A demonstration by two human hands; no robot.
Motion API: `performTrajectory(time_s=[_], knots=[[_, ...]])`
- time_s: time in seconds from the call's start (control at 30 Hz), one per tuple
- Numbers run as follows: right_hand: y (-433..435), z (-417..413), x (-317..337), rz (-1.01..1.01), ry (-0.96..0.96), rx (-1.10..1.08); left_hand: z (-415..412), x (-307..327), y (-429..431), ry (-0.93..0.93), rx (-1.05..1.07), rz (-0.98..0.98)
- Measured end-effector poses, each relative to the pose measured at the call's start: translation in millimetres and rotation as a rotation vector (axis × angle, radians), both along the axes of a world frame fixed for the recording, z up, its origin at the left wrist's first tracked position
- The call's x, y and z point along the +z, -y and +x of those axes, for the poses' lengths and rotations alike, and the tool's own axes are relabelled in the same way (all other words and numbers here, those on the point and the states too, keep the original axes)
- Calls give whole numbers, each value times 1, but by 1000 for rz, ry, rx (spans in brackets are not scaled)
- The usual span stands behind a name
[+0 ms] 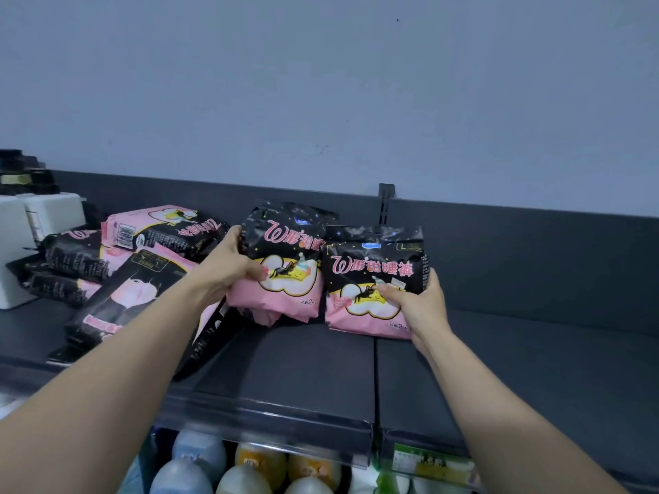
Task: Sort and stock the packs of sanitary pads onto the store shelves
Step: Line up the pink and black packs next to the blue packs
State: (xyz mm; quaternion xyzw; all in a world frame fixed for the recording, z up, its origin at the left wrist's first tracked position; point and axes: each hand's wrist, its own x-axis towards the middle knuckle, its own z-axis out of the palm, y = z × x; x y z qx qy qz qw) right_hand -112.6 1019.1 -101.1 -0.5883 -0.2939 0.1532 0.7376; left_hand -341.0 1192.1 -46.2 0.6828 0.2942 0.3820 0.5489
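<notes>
Two black-and-pink packs of sanitary pads stand upright on the dark grey top shelf (292,365). My left hand (228,265) grips the left pack (289,258) by its left edge, thumb on the front. My right hand (417,297) holds the right pack (371,279) at its lower right corner. The two packs touch side by side, near the shelf's back panel. A loose heap of several more packs (117,265) lies flat and tilted to the left, partly under my left forearm.
White boxes (32,229) and dark items stand at the far left of the shelf. A shelf upright (386,203) rises behind the packs. The shelf's right part (535,351) is bare. Bottles (228,465) fill the shelf below, behind a price-tag rail.
</notes>
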Motion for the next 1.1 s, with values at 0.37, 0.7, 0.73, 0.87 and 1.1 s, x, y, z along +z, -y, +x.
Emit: performTrajectory(time_s=[0.37, 0.7, 0.73, 0.87, 1.1], knots=[[40, -14, 10, 53, -23, -34, 43, -16, 33, -61, 85, 186], [119, -28, 5, 42, -7, -276, 60, -26, 82, -157, 166, 292], [129, -27, 6, 49, -2, -306, 63, -25, 90, -102, 138, 257], [166, -19, 14, 73, 32, -446, 80, -23, 119, 70, 36, 86], [257, 8, 22, 12, 38, -691, 126, -22, 199, 205, -164, -77]])
